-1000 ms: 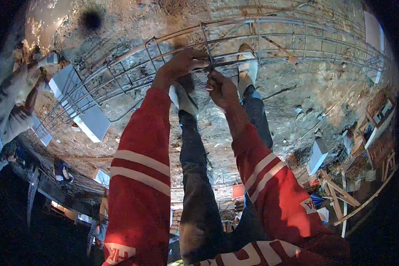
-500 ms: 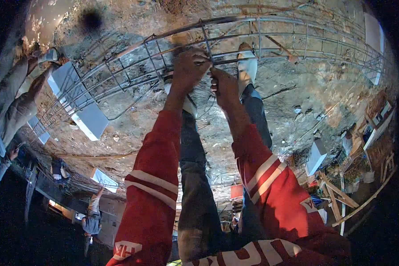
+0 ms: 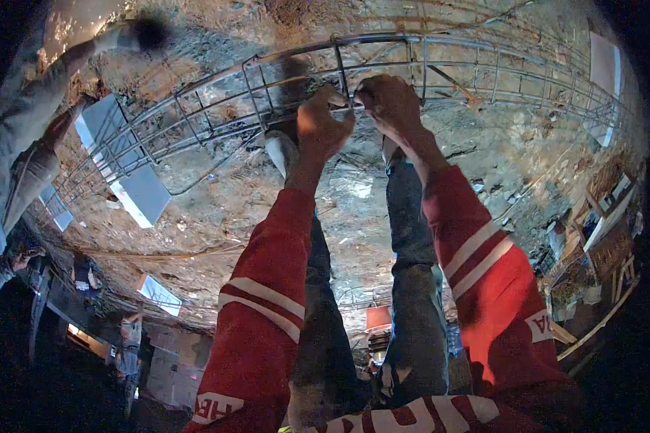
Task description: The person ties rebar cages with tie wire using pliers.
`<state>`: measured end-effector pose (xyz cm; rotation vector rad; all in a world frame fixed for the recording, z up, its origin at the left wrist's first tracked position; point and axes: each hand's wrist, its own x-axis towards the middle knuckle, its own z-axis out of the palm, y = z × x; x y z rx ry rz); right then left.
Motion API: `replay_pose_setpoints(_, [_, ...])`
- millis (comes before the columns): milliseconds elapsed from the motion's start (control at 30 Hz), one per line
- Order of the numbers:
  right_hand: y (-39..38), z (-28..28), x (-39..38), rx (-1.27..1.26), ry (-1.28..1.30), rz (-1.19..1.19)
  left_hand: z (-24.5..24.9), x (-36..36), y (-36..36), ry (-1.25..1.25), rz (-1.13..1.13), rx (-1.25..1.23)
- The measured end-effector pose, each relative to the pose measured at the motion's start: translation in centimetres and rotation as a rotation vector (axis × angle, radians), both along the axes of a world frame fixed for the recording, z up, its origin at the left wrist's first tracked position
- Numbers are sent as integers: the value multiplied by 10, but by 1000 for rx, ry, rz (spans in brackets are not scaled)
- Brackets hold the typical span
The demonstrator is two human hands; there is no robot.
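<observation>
A long rebar cage [image 3: 260,94] of thin bars and square stirrups runs across the upper view. My left hand [image 3: 321,124] is at its near bars, thumb and forefinger curved apart with a gap between them; nothing shows in it. Close beside it, my right hand [image 3: 396,107] has its fingertips pinched together at the foot of a dark stirrup [image 3: 341,66], touching the near bar. Whatever lies between those fingertips is too small or hidden to make out. Below the cage, my shoe [image 3: 282,151] rests on the dirt ground.
White blocks [image 3: 143,196] stand under the cage at left, and another block [image 3: 605,65] is at far right. A person's legs [image 3: 32,173] are at the left edge. Farther off are another person [image 3: 128,346], a white block [image 3: 159,294] and wooden scraps [image 3: 599,224] at right.
My hands have drawn slightly apart: the left has moved lower and its fingers have opened, while the right has risen to the bar. The person at left has shifted a leg.
</observation>
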<state>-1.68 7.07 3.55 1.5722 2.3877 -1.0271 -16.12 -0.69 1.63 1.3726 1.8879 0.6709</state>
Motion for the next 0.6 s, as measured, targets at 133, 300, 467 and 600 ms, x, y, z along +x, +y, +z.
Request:
replay_pose_setpoints(133, [23,-12,4,-244,170,42,2,7,0,0,43,14])
replay_pose_setpoints(300, [30,-2,7,-224,213,54,9,9,0,-59,46,-44])
replay_pose_setpoints(467, [30,6,10,-399,247,110,7,14,-1,5,33,-68])
replay_pose_setpoints(600, [26,2,9,-319,191,83,17,14,3,36,79,-25])
